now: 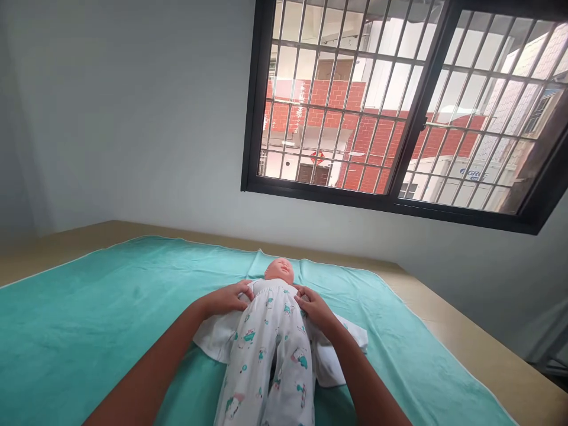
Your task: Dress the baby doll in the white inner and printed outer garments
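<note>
A baby doll (280,270) lies on its back, head toward the wall. Patterned white baby trousers (276,331) cover it up to the chest, and their legs stretch toward me. Under them a white top (218,338) spreads out on both sides. My left hand (228,297) is at the left end of the trousers' waistband, its fingers and thumb closed on the cloth. On the opposite side my right hand (313,306) pinches the waistband edge with curled fingers. The doll's arms and legs are hidden by cloth.
A turquoise blanket (133,307) lies under the doll on a light wooden surface (448,319). Behind stands a pale wall (133,118) with a dark-framed, barred window (319,187). Something dark and blurred is at the far right edge.
</note>
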